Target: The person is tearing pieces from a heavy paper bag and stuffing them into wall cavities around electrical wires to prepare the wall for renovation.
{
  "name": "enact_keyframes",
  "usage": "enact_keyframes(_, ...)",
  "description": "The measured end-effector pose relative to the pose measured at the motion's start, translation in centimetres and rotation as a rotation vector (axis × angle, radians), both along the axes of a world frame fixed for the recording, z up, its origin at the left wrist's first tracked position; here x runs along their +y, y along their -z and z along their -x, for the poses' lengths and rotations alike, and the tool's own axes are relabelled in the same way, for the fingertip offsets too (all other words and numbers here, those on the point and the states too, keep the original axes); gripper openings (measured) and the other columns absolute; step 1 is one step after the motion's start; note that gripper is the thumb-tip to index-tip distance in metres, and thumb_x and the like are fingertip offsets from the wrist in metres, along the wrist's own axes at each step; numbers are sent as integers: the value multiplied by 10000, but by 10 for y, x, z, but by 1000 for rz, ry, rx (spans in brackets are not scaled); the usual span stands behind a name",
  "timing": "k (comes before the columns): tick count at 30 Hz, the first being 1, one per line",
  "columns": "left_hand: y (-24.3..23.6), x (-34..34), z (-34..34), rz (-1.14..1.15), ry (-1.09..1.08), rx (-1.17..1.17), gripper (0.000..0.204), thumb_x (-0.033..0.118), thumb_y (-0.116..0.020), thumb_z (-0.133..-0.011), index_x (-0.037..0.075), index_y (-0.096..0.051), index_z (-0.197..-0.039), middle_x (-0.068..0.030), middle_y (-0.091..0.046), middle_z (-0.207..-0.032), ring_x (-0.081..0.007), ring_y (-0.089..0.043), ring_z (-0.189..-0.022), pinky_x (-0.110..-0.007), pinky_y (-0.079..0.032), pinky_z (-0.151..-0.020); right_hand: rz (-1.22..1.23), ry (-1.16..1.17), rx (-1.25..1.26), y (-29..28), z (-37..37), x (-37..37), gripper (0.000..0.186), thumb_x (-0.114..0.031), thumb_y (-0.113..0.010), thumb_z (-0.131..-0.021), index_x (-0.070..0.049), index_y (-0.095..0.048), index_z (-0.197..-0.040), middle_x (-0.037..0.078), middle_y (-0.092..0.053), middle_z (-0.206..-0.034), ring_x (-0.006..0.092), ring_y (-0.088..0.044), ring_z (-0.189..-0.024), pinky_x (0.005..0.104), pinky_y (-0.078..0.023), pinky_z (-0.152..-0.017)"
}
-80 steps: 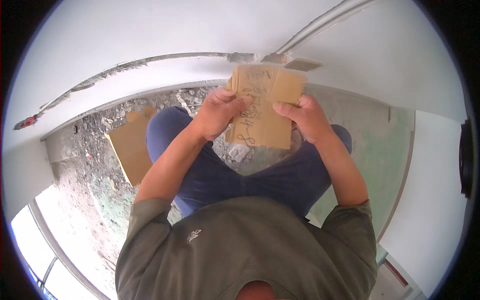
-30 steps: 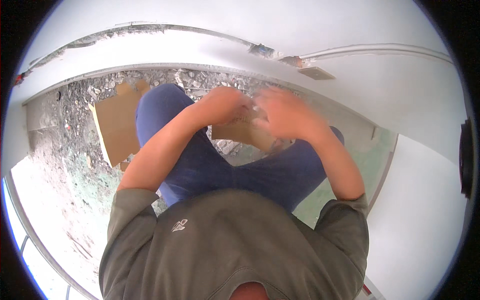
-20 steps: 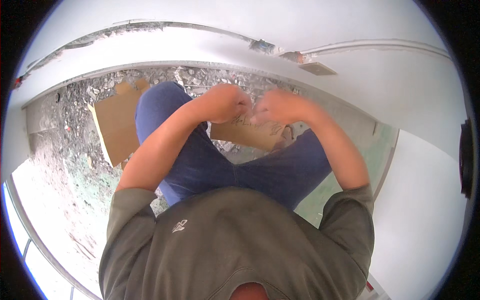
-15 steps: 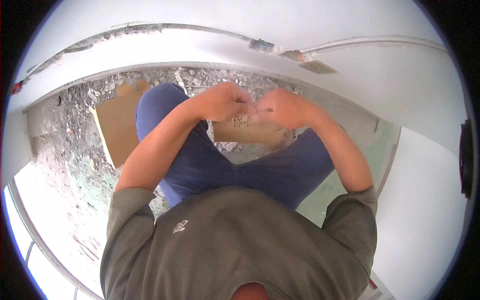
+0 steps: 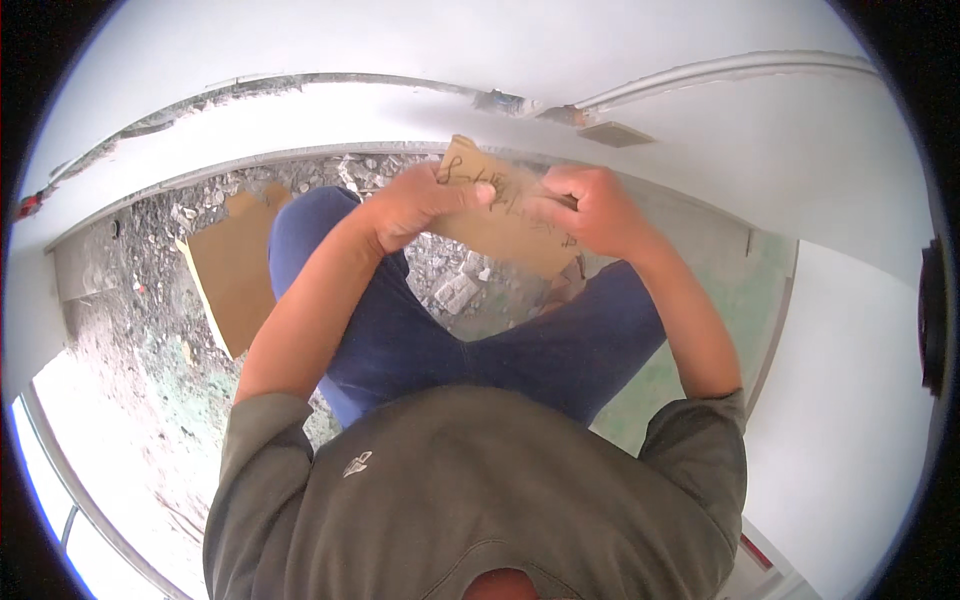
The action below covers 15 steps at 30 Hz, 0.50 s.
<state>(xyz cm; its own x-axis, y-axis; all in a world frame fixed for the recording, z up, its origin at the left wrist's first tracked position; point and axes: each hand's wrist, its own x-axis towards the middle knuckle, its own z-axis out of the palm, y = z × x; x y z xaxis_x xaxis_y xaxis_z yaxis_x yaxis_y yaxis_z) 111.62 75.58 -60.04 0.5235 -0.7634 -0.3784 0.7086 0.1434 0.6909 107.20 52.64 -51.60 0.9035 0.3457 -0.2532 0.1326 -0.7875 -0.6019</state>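
Observation:
A piece of brown cardboard (image 5: pixel 500 230) with dark handwriting is held up over the gap between my bent knees, its left end higher than its right. My left hand (image 5: pixel 412 206) is closed on its left part, the thumb lying across the written face and the fingers hidden behind. At the right part, my right hand (image 5: pixel 600 215) is curled into a fist against the cardboard, with the sheet's edge pinched at its fingers. Motion blurs the area beside that hand.
Another brown cardboard sheet (image 5: pixel 235 268) with a torn top edge lies on the floor beside my left knee. Grey rubble (image 5: pixel 455 290) covers the floor between my legs and along the white wall (image 5: pixel 380 108). A small flat plate (image 5: pixel 615 134) juts out at the wall's right part.
My hands have moved apart from their close pinch. The cardboard has come up from below them and turned, with its left end higher. My left thumb now lies on its face.

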Motion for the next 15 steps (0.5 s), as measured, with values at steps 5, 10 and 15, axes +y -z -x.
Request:
enact_keyframes(5, -8, -6, 5, -199, 20, -218, 374, 231, -745, -827, -28, -648, -1079, -80, -688, -963, -132, -641, -861, -290, -510, -792, -74, 148, 386, 9, 1, -13, 273, -219, -763, -737, -27, -682, -913, 59, -653, -788, 136, -589, -739, 316, -483, -692)
enact_keyframes(10, -10, -7, 10, -257, -39, -316, 328, 216, -723, -846, -36, -660, -1046, -76, -692, -929, -122, -642, -795, -283, -525, -730, 28, 24, 482, 26, -23, -7, 477, -447, -760, -721, -7, -680, -887, 133, -628, -718, 215, -608, -675, 364, -478, -655)
enact_keyframes(15, -5, -6, 9, -298, -170, -216, 334, 220, -710, -853, -54, -655, -1036, -99, -689, -914, -140, -652, -762, -292, -536, -689, 232, -102, 369, 14, -26, 12, 409, -395, -710, -765, 9, -649, -757, 187, -620, -735, 298, -602, -660, 401, -470, -646)
